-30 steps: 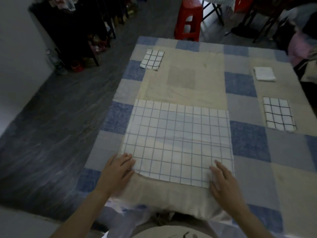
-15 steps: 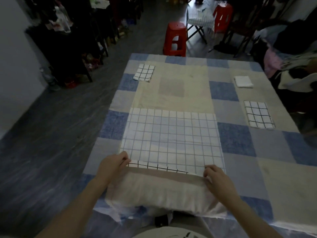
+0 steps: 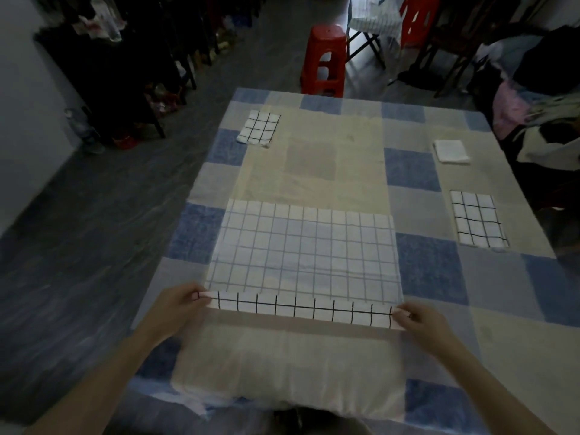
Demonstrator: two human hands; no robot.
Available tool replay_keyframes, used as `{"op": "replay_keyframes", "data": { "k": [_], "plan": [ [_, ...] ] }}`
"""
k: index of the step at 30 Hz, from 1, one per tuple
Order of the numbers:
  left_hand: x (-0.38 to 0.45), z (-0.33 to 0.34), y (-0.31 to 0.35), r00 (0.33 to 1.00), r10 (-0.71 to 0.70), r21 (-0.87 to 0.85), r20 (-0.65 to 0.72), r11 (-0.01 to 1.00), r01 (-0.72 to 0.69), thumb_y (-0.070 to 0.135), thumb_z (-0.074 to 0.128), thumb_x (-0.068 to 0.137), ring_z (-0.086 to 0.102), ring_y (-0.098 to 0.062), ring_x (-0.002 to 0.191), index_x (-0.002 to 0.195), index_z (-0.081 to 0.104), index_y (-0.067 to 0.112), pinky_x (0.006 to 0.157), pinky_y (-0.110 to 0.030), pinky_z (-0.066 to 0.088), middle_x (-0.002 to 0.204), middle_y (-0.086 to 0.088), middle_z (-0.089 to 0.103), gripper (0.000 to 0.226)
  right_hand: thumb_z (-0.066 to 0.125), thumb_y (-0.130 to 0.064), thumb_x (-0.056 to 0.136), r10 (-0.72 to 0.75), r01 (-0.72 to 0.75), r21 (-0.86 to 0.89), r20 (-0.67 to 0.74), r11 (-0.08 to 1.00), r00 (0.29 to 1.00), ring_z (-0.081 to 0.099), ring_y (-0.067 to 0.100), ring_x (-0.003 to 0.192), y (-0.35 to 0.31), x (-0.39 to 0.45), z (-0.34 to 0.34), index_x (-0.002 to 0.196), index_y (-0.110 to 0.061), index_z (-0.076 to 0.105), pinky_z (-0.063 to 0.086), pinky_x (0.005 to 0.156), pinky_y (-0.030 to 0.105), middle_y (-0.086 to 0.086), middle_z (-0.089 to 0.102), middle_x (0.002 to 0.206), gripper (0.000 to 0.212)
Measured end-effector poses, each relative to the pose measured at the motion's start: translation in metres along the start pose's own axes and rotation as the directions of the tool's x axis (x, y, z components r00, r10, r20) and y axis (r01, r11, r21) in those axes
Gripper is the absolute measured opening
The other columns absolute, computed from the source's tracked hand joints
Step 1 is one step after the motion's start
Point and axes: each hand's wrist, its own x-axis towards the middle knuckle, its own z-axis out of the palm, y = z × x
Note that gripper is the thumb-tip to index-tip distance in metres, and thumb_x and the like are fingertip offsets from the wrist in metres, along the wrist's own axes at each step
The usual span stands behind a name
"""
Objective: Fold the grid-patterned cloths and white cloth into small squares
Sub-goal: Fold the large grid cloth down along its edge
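The tabletop [image 3: 417, 277], under its blue, grey and cream patchwork cover, gave you open room beyond the large thin white grid-patterned cloth [image 3: 301, 249] lying flat at the near edge. You were on its first fold: your left hand [image 3: 175, 309] and right hand [image 3: 423, 321] each pinched a near corner, a narrow strip already turned over. The next move called for carrying that edge squarely to the far edge. Three small folded cloths lay well apart near the far and right edges.

A single head-worn wide-angle camera looks forward and steeply down from the near edge of the surface [image 3: 417, 171], close above it. Its upper field reaches the floor [image 3: 78, 233] and a red stool [image 3: 324, 58] beyond the far edge.
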Motion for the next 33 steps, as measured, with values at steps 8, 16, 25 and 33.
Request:
{"op": "replay_keyframes", "data": {
  "k": [8, 16, 25, 33],
  "plan": [
    [0.075, 0.011, 0.037, 0.958, -0.196, -0.255, -0.209, 0.957, 0.14, 0.015, 0.072, 0.085, 0.055, -0.003, 0.059, 0.076, 0.068, 0.014, 0.057, -0.012, 0.04, 0.067, -0.003, 0.068, 0.01, 0.065, -0.018, 0.089, 0.026, 0.003, 0.172, -0.17, 0.985, 0.985, 0.04, 0.01, 0.051, -0.027, 0.082, -0.016, 0.061, -0.006, 0.049, 0.029, 0.05, 0.026, -0.002, 0.047, 0.054, 0.034],
    [0.173, 0.016, 0.067, 0.901, -0.255, -0.254, -0.35, 0.952, 0.171, 0.02, 0.072, 0.084, 0.06, -0.017, 0.08, 0.095, 0.065, 0.017, 0.066, -0.017, 0.044, 0.083, -0.001, 0.066, 0.013, 0.064, -0.015, 0.088, -0.046, 0.084, 0.1, -0.335, 0.991, 0.941, 0.044, 0.012, 0.059, -0.038, 0.172, -0.028, 0.057, -0.016, 0.042, 0.029, 0.051, 0.023, 0.003, 0.047, 0.063, 0.038],
    [0.162, 0.095, 0.122, 0.928, 0.358, 0.348, -0.102, 0.887, -0.304, 0.035, 0.044, 0.093, 0.035, -0.022, 0.137, 0.128, 0.054, 0.02, 0.113, -0.045, 0.027, 0.15, -0.003, 0.036, 0.04, 0.064, -0.015, 0.086, -0.154, 0.1, -0.132, -0.512, 0.986, 0.845, 0.041, 0.033, 0.111, -0.061, 0.18, -0.009, 0.117, -0.004, 0.055, 0.034, 0.095, 0.042, 0.018, 0.046, 0.118, 0.034],
    [0.166, 0.127, 0.119, 0.982, 0.186, 0.481, 0.012, 0.86, -0.169, 0.049, 0.022, 0.099, -0.006, -0.014, 0.149, 0.154, 0.015, 0.032, 0.12, -0.044, 0.0, 0.163, 0.006, 0.0, 0.057, 0.032, -0.045, 0.093, -0.246, 0.182, -0.325, -0.166, 0.928, 0.955, 0.017, 0.03, 0.145, -0.072, 0.149, 0.046, 0.146, -0.013, 0.032, 0.019, 0.116, 0.053, 0.015, 0.022, 0.156, 0.062]
  ]
}}
